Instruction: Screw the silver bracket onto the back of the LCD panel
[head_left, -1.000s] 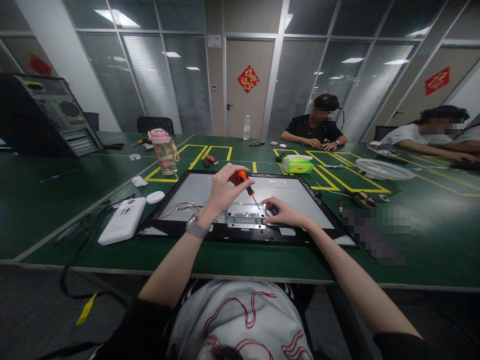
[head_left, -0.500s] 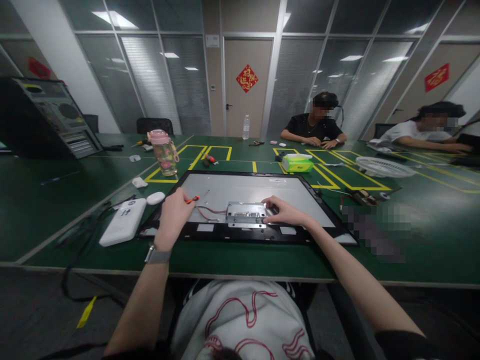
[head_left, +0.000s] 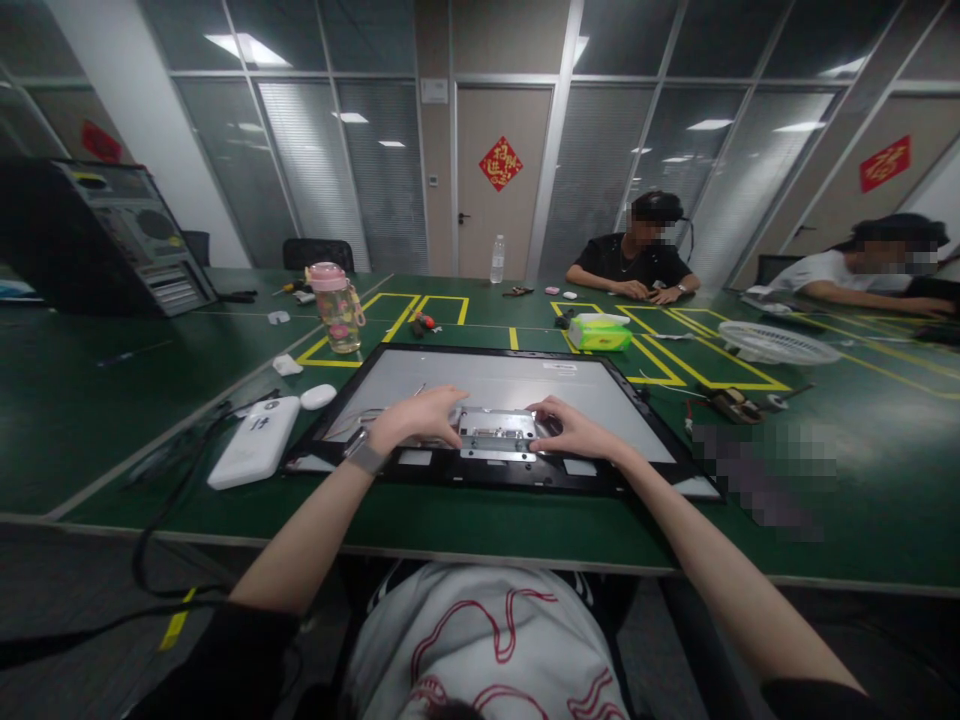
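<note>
A silver metal bracket box [head_left: 498, 425] with ports along its front sits at the near edge of a display panel [head_left: 517, 375] lying face down on the table. My left hand [head_left: 420, 418] is closed at the box's left end, thumb in front and fingers behind. At the right end, my right hand [head_left: 571, 428] grips it between thumb and fingers. Thin wires [head_left: 352, 425] run over the panel and pass behind my left hand. A thin shaft tip [head_left: 420, 388] shows above that hand; whether the hand holds it is hidden.
On the left stand a white power bank [head_left: 255, 443], a pink-lidded bottle [head_left: 335, 308] and a computer case [head_left: 127, 240]. Beyond the panel are a green tissue pack [head_left: 600, 332], a water bottle [head_left: 498, 260] and a white fan grille [head_left: 780, 342]. Two people sit across the table.
My left hand has moved right, from the panel's left side with an orange-handled screwdriver to the box's left end. The orange handle is out of sight. My right hand stays at the box.
</note>
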